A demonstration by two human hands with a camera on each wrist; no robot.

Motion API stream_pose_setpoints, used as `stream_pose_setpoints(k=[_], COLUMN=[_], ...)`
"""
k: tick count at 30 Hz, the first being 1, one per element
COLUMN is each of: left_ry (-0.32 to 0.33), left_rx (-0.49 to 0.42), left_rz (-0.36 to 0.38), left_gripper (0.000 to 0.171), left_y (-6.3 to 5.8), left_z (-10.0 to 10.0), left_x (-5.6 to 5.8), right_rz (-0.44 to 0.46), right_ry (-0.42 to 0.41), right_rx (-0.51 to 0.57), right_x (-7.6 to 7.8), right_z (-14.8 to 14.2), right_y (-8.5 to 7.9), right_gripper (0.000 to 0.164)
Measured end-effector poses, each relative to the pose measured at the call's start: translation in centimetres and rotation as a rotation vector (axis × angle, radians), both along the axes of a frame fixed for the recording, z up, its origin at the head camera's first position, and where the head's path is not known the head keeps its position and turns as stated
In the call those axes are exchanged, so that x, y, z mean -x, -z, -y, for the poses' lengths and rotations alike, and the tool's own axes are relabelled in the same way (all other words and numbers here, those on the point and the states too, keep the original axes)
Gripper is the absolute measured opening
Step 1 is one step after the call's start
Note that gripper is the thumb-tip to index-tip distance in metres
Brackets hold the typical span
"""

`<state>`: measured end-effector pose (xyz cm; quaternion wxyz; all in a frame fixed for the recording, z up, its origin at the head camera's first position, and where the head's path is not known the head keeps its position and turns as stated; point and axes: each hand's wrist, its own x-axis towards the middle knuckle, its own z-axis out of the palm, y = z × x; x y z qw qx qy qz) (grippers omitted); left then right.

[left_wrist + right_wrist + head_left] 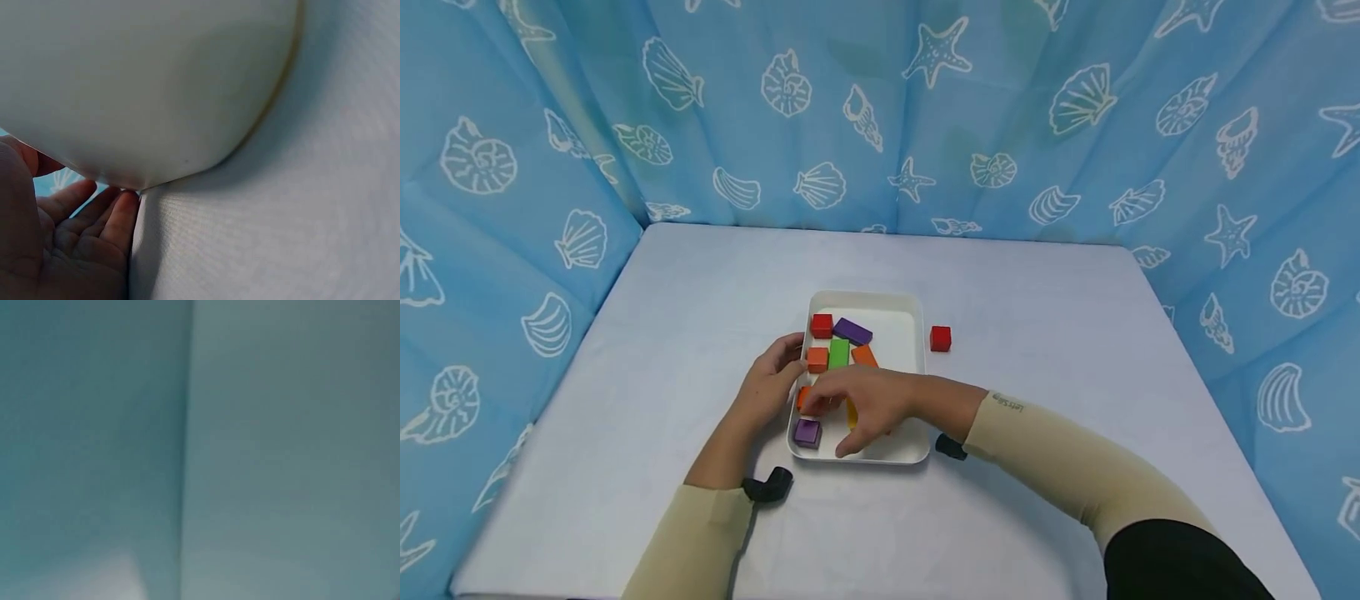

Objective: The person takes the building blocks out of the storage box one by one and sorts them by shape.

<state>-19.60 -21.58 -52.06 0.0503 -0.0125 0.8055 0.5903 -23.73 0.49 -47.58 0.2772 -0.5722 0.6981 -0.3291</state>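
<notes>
A white tray [895,317] holds several coloured blocks. My left hand [771,379] holds the tray's left side, thumb by the rim; the left wrist view shows the fingers [119,222] against its outer wall. Inside the tray, my right hand [876,398] reaches over the lower half, fingertips at an orange block [802,397] by the left wall, thumb spread apart. The hand partly hides a yellow block [852,415]. Below the fingertips sits a purple block [807,433]. Farther up lie an orange cube [817,360], a green block [838,353] and a tilted orange block [864,356].
At the tray's far end are a red cube [822,326] and a slanted purple block [853,332]. Another red cube [940,338] stands on the white tablecloth [1037,333], right of the tray. A blue shell-print curtain [880,125] surrounds the table. The right wrist view is blurred.
</notes>
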Motion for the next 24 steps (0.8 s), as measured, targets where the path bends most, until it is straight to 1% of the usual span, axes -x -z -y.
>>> stream_pose_setpoints(k=[2,4,10,13,16,18,24], left_ry=[0.009,0.013,-0.002,0.0,-0.002,0.0,-0.007], left_rx=[-0.011,-0.011,0.033,0.042,0.037,0.038,0.027], left_rz=[-0.006,-0.005,0.01,0.016,0.024,0.021,0.028], left_gripper=[0.054,0.054,0.055,0.055,0.055,0.055,0.055], left_y=[-0.1,-0.1,-0.2,-0.3,-0.5,-0.6,-0.2], left_z=[-0.1,-0.2,0.0,0.2,0.1,0.0,-0.6], left_x=[0.1,0.1,-0.1,-0.2,-0.2,-0.2,-0.2], right_rz=[-0.043,-0.076,-0.128,-0.175,-0.197,-0.188,-0.098], right_ry=[-0.016,-0.015,-0.042,-0.054,-0.047,-0.036,0.006], right_rx=[-0.011,-0.032,-0.115,-0.132,-0.133,-0.138,-0.179], right_x=[0.0,-0.1,-0.7,-1.1,-1.2,-1.3,-1.5], right_z=[0.3,0.5,1.3,1.7,2.0,2.0,1.9], right_y=[0.1,0.1,0.2,0.4,0.6,0.7,1.0], right_gripper=[0.057,0.056,0.056,0.056,0.054,0.051,0.046])
